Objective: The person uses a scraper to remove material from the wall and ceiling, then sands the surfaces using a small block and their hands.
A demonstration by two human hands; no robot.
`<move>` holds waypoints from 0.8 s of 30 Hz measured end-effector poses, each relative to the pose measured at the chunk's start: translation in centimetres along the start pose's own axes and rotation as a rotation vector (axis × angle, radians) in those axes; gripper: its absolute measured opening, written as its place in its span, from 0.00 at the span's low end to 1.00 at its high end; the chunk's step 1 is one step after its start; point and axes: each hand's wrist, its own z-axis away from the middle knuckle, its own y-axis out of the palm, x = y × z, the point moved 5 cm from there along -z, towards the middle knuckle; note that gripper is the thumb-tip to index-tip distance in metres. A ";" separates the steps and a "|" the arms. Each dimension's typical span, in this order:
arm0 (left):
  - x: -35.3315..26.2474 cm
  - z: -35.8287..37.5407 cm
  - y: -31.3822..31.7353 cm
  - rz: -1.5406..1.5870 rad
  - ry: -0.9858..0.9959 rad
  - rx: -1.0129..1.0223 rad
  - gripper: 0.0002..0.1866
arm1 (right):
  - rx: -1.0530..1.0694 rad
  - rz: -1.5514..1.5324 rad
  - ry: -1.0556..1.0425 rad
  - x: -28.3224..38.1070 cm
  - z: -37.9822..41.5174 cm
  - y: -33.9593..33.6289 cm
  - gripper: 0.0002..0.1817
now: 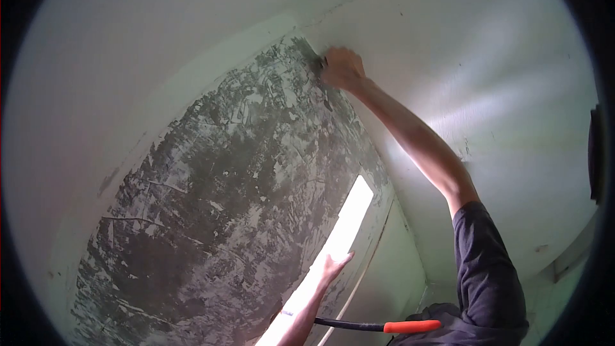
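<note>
The left hand (331, 266) has its grip clamped on a long, flat, glaring white bar (352, 216) (probably light, stiff; best held mid-length). The right hand (344, 67) nears the mottled grey-and-white surface (224, 186), its grip too blurred to tell.

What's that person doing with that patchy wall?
The person's right hand is curled up at the top edge of the patchy grey-and-white surface; I can't tell what it holds. Lower down, the left hand seems to hold a bright white strip. A black bar with an orange handle shows near the bottom.
</note>
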 end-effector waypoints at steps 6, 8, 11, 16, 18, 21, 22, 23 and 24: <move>1.3 -0.5 0.0 -0.043 0.011 0.059 0.31 | -0.243 -0.098 -0.026 4.2 -4.4 -1.1 0.13; 1.2 -0.6 0.1 -0.027 0.060 0.012 0.30 | -0.343 -0.108 -0.132 3.3 -2.8 1.2 0.13; 1.7 -0.8 0.1 -0.032 0.123 -0.045 0.30 | -0.229 -0.125 -0.106 -0.6 1.1 3.1 0.13; 0.8 -0.6 0.0 0.036 0.126 -0.010 0.30 | -0.020 0.061 -0.129 -1.7 1.5 2.8 0.14; 0.8 -0.4 -0.2 -0.014 0.078 0.023 0.30 | -0.102 0.000 -0.046 0.1 -1.4 -0.3 0.14; 1.1 -0.5 -0.2 -0.047 0.044 0.040 0.31 | -0.199 -0.016 -0.051 3.1 -4.0 -0.1 0.15; 1.1 -0.4 -0.1 -0.023 0.050 0.033 0.31 | -0.256 0.005 -0.156 3.8 -3.9 0.6 0.14; 1.3 -0.4 -0.1 -0.015 0.042 0.037 0.31 | -0.243 0.009 -0.155 3.4 -3.4 1.6 0.14; 1.5 -0.5 -0.2 0.002 0.030 0.057 0.32 | -0.308 -0.033 -0.150 2.8 -2.2 2.3 0.16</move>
